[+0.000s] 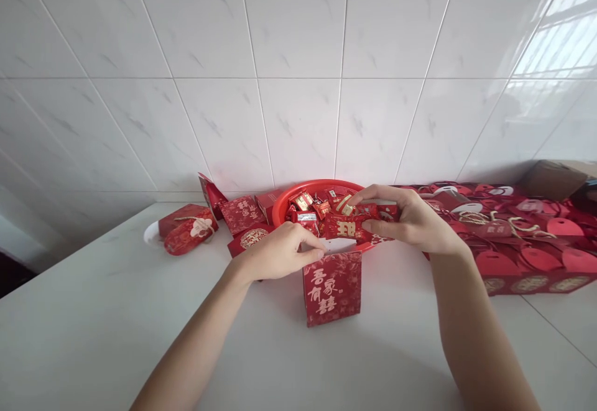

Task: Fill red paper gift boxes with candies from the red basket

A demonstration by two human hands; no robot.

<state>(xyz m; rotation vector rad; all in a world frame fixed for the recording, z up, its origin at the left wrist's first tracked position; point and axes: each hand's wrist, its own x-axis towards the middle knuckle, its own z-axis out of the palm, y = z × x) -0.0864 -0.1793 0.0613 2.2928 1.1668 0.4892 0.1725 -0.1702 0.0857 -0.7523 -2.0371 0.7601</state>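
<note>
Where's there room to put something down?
On the white table, it's bare left of the left forearm, between it and the right forearm in front of the open red gift box, and in front of the rows of red gift boxes. It's crowded along the tiled wall: other boxes, the red candy basket, then those rows, left to right.

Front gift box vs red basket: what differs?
The front gift box is straight-sided; the red basket has a rounded rim. The box bears pale printed characters; the basket has small perforations. The box stands nearer the camera; the basket, nearer the wall. Both are red.
</note>
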